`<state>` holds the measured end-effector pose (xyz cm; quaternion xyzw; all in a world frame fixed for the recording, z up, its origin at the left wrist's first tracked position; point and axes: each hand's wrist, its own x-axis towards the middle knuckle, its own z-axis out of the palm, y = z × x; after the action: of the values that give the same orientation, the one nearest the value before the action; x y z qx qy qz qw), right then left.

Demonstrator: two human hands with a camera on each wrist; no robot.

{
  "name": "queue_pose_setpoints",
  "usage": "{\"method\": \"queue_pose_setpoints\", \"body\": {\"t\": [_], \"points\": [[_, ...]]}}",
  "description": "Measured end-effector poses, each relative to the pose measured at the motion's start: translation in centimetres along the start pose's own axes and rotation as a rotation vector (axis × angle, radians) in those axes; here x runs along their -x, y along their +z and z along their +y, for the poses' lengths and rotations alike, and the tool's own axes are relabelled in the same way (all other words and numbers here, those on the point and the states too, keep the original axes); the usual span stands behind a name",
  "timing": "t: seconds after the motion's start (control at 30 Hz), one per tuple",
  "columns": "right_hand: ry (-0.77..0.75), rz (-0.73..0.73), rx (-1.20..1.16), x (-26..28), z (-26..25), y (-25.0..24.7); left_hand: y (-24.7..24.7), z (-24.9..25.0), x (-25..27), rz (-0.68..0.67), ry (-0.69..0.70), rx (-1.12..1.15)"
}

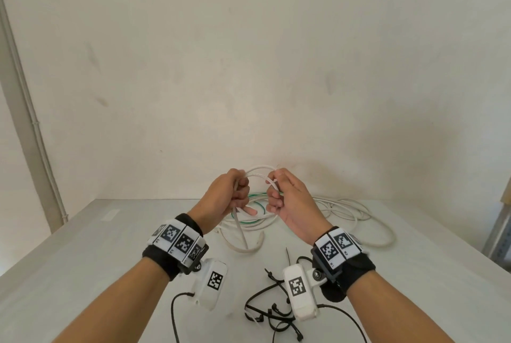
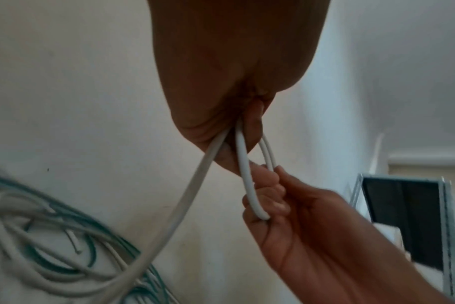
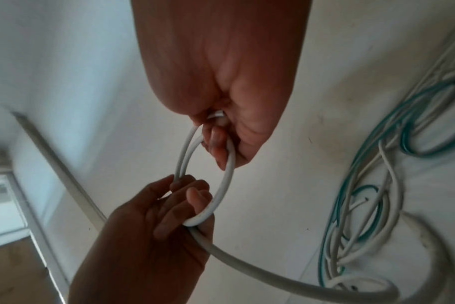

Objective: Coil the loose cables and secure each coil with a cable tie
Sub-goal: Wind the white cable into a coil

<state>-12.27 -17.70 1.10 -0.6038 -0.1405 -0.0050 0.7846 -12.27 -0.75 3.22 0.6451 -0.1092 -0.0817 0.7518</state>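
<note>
Both hands are raised above the middle of the pale grey tabletop point(image 1: 83, 254), close together, w/ a small coil of thick white round cable point(image 1: 260, 170) held between them. Left hand point(image 1: 226, 196) has its fingers curled round one side of the coil; right hand point(image 1: 287, 199) grips the opposite side, fingers curled and thumb on top. In the right wrist view the coil point(image 3: 208, 174) shows approx. two turns on one side, running from the right hand point(image 3: 221, 82) down into the left hand's fingers point(image 3: 179, 197). From the left hand a free length of the same cable drops to the tabletop and curves into a U just below the hands. Behind the hands, toward the far edge and spreading to the far right corner, lies a loose tangle of thinner white and green cables point(image 1: 340, 212), uncoiled, resting flat. Nearer the front edge, centre-right, a scatter of thin black plastic cable ties point(image 1: 265, 298) lies on the tabletop, partly hidden by the right wrist camera unit. Plain off-white wall point(image 1: 249, 66) rises behind the far edge. At the right edge a grey metal frame point(image 2: 444, 226) stands beside the tabletop.
</note>
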Motion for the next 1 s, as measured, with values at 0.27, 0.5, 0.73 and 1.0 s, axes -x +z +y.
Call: {"method": "queue_pose_setpoints", "body": {"t": [0.27, 0.5, 0.73, 1.0], "points": [[0.071, -0.047, 0.002, 0.1, 0.6, -0.7, -1.0, 0.1, -0.5, 0.108, 0.097, 0.274], [-0.091, 0.025, 0.732, -0.8, 1.1, -0.8, -0.9, 0.2, -0.7, 0.170, 0.117, -0.042], [0.119, 0.034, 0.119, -1.1, 0.3, 0.8, 0.7, -0.1, -0.4, 0.085, 0.155, -0.068], [0.204, 0.152, -0.314, -1.8, 0.9, 1.8, 1.0, -0.4, -0.3, -0.160, -0.006, 0.207]]}}
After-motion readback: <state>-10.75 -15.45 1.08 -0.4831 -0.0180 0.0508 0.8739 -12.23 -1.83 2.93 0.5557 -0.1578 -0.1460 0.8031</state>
